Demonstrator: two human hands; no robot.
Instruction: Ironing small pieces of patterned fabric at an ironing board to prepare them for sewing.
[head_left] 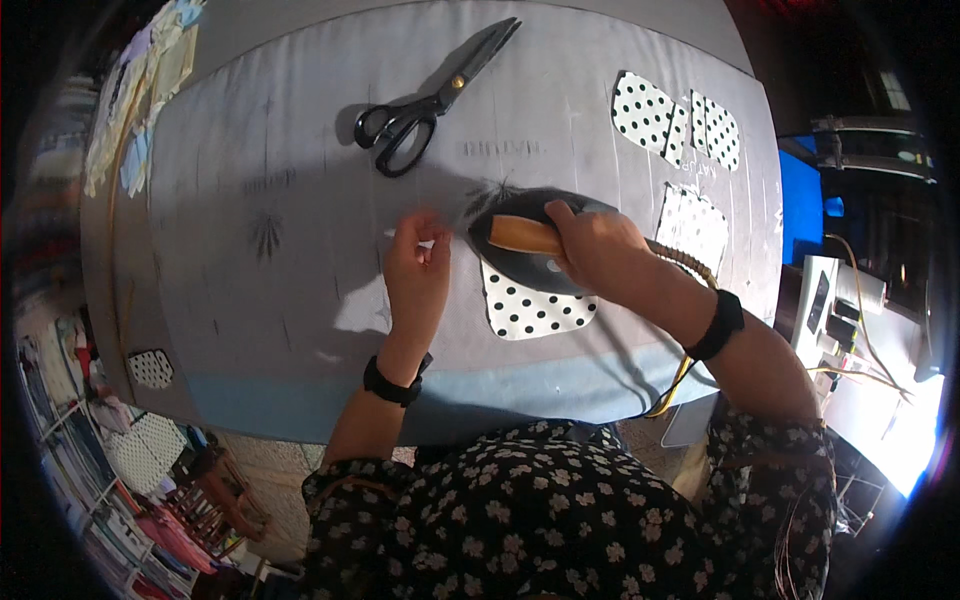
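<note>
My right hand (600,245) is wrapped round the tan handle of a dark clothes iron (520,268). Beneath the iron lies a white fabric piece with black dots (540,312); its lower part shows and the rest is covered. Just left of the iron's tip, my left hand (418,262) is held with its fingers curled in toward the thumb, and I see nothing in it. Large black-handled scissors (440,105) rest beyond my hands, blades pointing to the far right. The grey padded cloth cover (300,300) spreads under all of this.
Dotted fabric pieces (642,110) lie at the far right, with another pale dotted piece (692,225) nearer the iron's cord (685,262). A small dotted scrap (151,369) sits at the left edge. White equipment with cables (818,300) stands off the right side. Clothes and a wooden stool (225,495) are lower left.
</note>
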